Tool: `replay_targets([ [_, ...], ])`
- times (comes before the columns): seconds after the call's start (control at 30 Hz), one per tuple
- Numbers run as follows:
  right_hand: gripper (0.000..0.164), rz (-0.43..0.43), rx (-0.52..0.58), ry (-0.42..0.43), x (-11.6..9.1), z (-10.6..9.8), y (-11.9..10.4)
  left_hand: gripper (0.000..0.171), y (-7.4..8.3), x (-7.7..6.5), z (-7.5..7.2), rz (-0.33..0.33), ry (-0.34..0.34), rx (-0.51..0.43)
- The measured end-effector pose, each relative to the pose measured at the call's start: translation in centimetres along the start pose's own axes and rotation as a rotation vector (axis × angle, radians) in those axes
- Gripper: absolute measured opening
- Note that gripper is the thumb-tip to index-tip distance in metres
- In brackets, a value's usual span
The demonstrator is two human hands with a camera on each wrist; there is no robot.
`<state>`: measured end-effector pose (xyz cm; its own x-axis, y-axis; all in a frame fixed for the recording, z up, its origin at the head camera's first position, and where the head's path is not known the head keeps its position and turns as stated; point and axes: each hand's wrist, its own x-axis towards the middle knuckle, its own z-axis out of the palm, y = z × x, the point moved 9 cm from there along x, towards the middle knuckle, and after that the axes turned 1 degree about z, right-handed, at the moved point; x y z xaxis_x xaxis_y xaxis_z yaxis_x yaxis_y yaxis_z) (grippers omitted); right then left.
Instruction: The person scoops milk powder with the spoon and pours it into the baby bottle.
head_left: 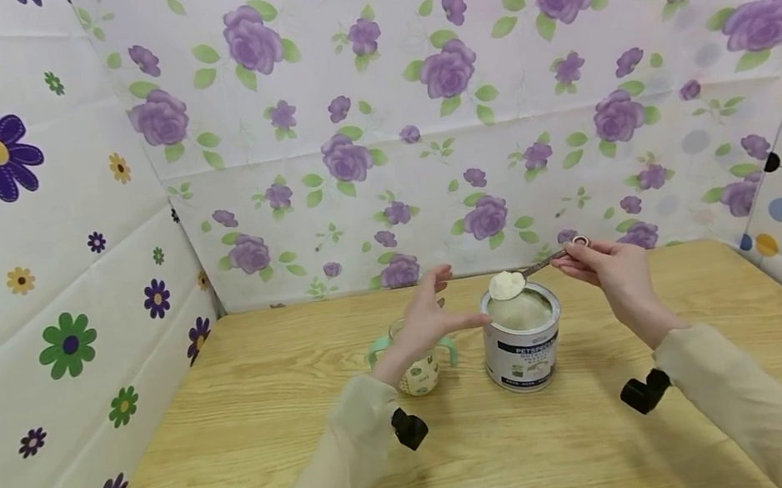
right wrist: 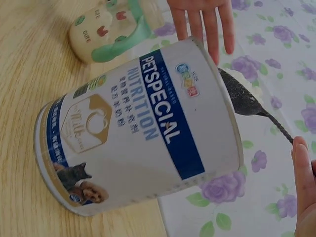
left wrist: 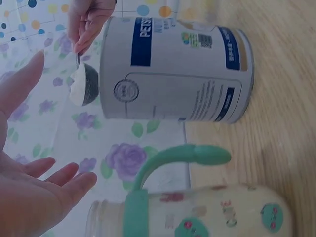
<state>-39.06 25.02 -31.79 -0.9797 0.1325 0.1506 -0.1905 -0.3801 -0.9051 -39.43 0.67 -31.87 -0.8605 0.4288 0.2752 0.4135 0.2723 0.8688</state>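
A spoon (head_left: 545,262) heaped with pale powder (head_left: 507,286) is held just above the open milk powder can (head_left: 525,359). My right hand (head_left: 613,271) pinches the spoon by its handle end, to the right of the can. In the right wrist view the dark spoon bowl (right wrist: 239,96) shows beside the can's rim. My left hand (head_left: 432,314) is spread and holds nothing, above a baby bottle (head_left: 421,376) and left of the can. The bottle has green handles (left wrist: 177,158) and no cap; its neck is partly hidden by the hand in the head view.
Can and bottle stand side by side on a wooden table (head_left: 238,435). A flowered sheet (head_left: 354,199) rises behind the table, with patterned sheets at left and right. Both wrists wear small black cameras (head_left: 409,428).
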Motion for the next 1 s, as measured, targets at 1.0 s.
replay_targets([
  [1.0,0.013,0.115,-0.004,-0.050,0.4,8.0,2.1,0.080,-4.3,-3.0,-6.8,-0.026,-0.115,0.011],
])
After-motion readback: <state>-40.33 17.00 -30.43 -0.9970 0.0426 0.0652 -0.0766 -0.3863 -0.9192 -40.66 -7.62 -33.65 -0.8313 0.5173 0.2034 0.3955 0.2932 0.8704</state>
